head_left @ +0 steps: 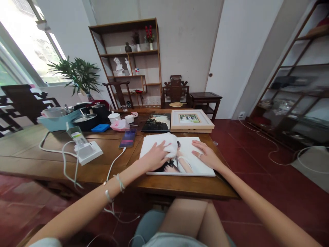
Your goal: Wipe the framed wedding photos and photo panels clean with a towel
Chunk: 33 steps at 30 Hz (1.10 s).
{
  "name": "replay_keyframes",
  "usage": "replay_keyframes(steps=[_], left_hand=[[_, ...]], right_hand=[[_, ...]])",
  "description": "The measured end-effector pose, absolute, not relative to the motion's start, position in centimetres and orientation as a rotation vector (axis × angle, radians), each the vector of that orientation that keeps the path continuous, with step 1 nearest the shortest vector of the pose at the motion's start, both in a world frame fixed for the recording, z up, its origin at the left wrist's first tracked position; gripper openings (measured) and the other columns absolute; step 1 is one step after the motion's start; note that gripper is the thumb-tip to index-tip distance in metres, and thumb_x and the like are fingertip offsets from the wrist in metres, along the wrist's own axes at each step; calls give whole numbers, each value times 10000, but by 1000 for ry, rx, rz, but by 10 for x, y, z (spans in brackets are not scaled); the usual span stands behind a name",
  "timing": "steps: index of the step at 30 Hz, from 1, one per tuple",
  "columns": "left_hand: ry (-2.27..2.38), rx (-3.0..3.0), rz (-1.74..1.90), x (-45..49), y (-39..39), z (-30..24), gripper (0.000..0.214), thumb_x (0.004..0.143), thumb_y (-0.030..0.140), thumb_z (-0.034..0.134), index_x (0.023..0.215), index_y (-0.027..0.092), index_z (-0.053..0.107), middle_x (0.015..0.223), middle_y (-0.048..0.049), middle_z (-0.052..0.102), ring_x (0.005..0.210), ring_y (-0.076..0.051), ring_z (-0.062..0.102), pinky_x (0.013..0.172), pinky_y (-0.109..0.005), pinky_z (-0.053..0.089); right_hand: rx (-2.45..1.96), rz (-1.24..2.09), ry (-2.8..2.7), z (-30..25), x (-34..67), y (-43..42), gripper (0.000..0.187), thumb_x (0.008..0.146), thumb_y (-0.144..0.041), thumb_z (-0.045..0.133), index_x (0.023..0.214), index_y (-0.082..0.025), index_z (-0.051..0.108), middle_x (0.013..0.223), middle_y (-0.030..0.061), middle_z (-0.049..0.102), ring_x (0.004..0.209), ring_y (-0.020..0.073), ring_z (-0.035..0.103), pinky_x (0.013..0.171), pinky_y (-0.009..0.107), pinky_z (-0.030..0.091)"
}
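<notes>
On the wooden table in front of me lies a white photo panel [186, 165] printed with a portrait. My left hand [156, 156] rests over its left part, pressing a white fluffy cloth [150, 141] against the surface. Fingers of that hand extend across the cloth, which bunches up under and beyond them and hides part of the picture. A ring shows on my right hand [205, 156], which lies flat with fingers stretched on the panel's right side. Just behind stand a dark photo panel [156, 123] and a light wooden picture frame [192, 120].
Left on the table [123, 164] are a phone [128, 138] with a cable, a white power strip [89, 152], a blue box [100, 128], white cups [114, 117], a dark pot [86, 121] and a light-blue bin [55, 121]. Behind are shelves [128, 53] and chairs.
</notes>
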<state>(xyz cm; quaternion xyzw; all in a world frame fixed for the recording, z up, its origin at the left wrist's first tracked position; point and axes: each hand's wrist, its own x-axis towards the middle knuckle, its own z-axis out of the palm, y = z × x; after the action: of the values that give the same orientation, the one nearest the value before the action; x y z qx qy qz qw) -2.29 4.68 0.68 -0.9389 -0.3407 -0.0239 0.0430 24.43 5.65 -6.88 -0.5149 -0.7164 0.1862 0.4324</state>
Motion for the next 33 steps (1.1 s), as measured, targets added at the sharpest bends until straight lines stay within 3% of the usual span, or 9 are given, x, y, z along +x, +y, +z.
replay_keyframes(steps=[5,9,18,24,27,33], left_hand=[[-963,-2876,33,-12,-39,8,271,888,285,408,994,212,647,1448,-60,267,1325,-350,185,994,-582,254],[-822,-2861,22,-7,-64,2,240,849,302,474,930,192,671,1470,-66,203,1327,-375,151,993,-592,248],[-1036,-2895,4,1,-13,15,317,915,316,348,1124,238,573,1421,-47,327,1307,-306,260,985,-532,306],[-1197,-2791,-37,7,52,12,347,927,358,306,1118,205,552,1336,-101,433,1253,-318,339,937,-515,354],[-1166,-2810,-67,10,84,10,339,930,369,301,1132,231,536,1287,-80,481,1265,-306,317,941,-520,343],[-1118,-2825,-88,23,66,7,343,925,366,324,1140,230,554,1392,-65,372,1290,-308,273,973,-558,286]], right_hand=[[-1297,440,-1806,-68,244,56,390,769,-359,576,1127,-205,597,1302,108,505,1233,245,428,1062,451,299],[-1280,428,-1807,-68,243,55,382,769,-354,573,1116,-197,603,1296,115,509,1229,243,433,1063,449,298],[-1287,430,-1821,-68,246,59,374,761,-351,587,1111,-218,608,1285,97,525,1218,235,449,1056,445,312],[-1328,404,-1824,-65,244,59,389,762,-352,584,1114,-188,611,1279,114,531,1218,237,450,1058,436,311],[-1325,404,-1828,-65,245,59,391,759,-358,589,1117,-201,610,1281,106,531,1218,241,450,1054,443,314],[-1316,407,-1814,-66,245,59,389,752,-364,597,1110,-212,615,1274,100,539,1213,244,457,1047,445,324]])
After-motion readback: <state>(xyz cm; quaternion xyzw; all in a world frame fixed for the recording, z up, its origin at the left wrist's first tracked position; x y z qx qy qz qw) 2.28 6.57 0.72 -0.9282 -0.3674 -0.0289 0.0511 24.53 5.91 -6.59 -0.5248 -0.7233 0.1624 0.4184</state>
